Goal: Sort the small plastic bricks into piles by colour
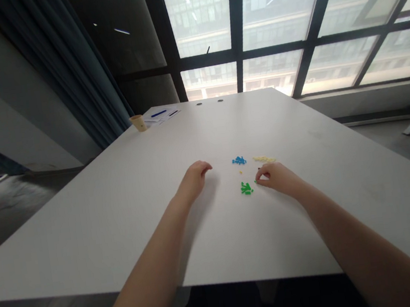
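Observation:
My right hand (pixel 274 178) is closed in a pinch, thumb against forefinger, with a small green piece (pixel 255 181) at the fingertips. Just left of it on the white table lies a loose cluster of small green pieces (pixel 246 188). Beyond that are a single tiny orange-yellow piece (pixel 241 172) and a pile of blue pieces (pixel 239 160). A spread of pale yellow pieces (pixel 264 159) lies behind my right hand, and a small dark bit (pixel 259 168) shows at its edge. My left hand (pixel 194 179), loosely curved and open, hovers left of the piles with nothing visible in it.
The white table (pixel 123 224) reaches toward large windows. At its far left stand a tan cup (pixel 138 123) and papers (pixel 164 118) with a blue pen (pixel 158 114) on them. Two dark round discs (pixel 220 100) sit near the far edge.

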`<state>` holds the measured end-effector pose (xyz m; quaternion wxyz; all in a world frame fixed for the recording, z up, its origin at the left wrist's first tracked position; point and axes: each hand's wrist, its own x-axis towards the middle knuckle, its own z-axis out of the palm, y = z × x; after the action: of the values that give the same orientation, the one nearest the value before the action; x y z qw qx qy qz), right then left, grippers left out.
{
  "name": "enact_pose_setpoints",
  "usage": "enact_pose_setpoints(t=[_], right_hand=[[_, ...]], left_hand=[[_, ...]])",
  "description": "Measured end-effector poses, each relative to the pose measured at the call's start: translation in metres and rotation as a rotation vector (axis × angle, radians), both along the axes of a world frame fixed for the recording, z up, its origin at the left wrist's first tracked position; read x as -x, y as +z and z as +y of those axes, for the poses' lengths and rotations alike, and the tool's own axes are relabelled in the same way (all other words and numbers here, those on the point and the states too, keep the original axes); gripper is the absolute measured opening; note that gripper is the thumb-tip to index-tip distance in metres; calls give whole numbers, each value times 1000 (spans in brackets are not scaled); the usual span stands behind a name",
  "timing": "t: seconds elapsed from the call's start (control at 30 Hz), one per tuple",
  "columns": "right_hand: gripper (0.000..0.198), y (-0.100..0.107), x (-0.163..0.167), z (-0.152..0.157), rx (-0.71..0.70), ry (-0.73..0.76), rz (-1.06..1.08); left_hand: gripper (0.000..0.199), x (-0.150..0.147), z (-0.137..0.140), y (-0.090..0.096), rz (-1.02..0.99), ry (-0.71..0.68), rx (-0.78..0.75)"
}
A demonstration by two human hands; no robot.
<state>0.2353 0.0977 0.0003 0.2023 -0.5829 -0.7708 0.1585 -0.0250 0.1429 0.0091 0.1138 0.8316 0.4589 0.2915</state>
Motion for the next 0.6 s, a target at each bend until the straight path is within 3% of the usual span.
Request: enact_pose_setpoints(t=[0.13, 0.3, 0.4, 0.6], right_hand=[[14, -7, -3, 2, 160, 25, -16], [14, -10, 5, 0, 152, 9, -13], [16, -10, 3, 2, 144, -1, 13], [20, -6, -10, 6, 70, -71, 67]], left_hand=[[13, 24, 8, 2, 227, 163, 207], [18, 29, 5, 0, 305, 139, 405], [16, 28, 6, -4, 303, 121, 434], [10, 31, 12, -14, 313, 163, 348]])
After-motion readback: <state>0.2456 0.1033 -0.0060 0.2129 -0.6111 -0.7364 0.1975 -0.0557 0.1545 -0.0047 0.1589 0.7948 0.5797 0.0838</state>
